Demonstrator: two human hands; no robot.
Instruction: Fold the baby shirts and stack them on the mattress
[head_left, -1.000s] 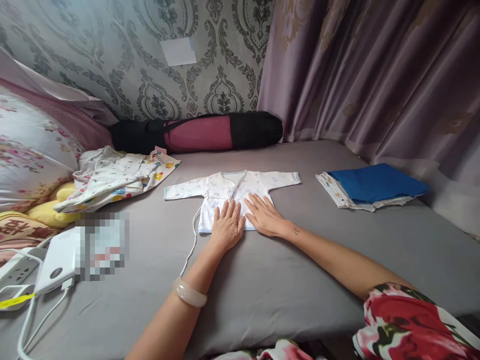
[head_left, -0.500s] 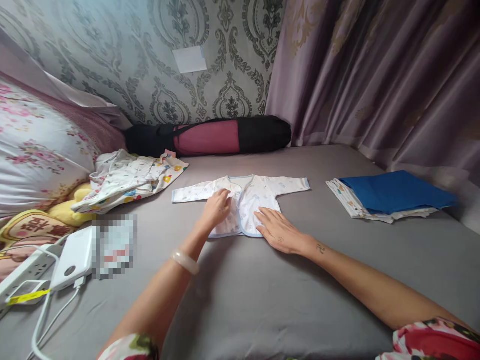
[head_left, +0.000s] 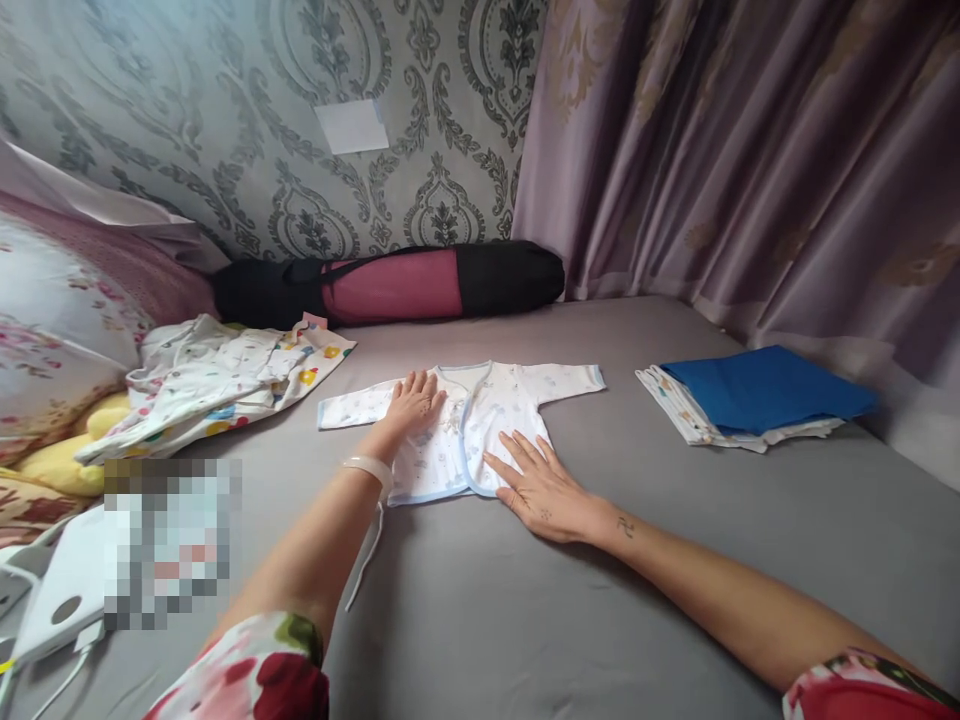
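A small white baby shirt point(head_left: 502, 410) with light blue trim and a faint print lies spread out, both sleeves stretched sideways. My left hand point(head_left: 414, 400) rests flat near the shoulder of its left-hand sleeve, fingers extended. On the lower right front panel, my right hand point(head_left: 541, 487) lies with fingers spread. Below my left wrist, a thin white tie string point(head_left: 365, 565) trails onto the grey sheet point(head_left: 480, 620). Part of the shirt under each hand is hidden.
A folded stack with a blue cloth point(head_left: 780, 388) on top sits to the right. Printed baby clothes point(head_left: 225, 375) lie at the left, near a white power bank point(head_left: 71, 590) with cables and a blurred-out patch. A black and pink roll bag point(head_left: 397, 285) lies along the wall.
My left hand has moved from the shirt's middle opening outward to the left shoulder and flattened. The white string now shows below that wrist. The view has shifted slightly right.
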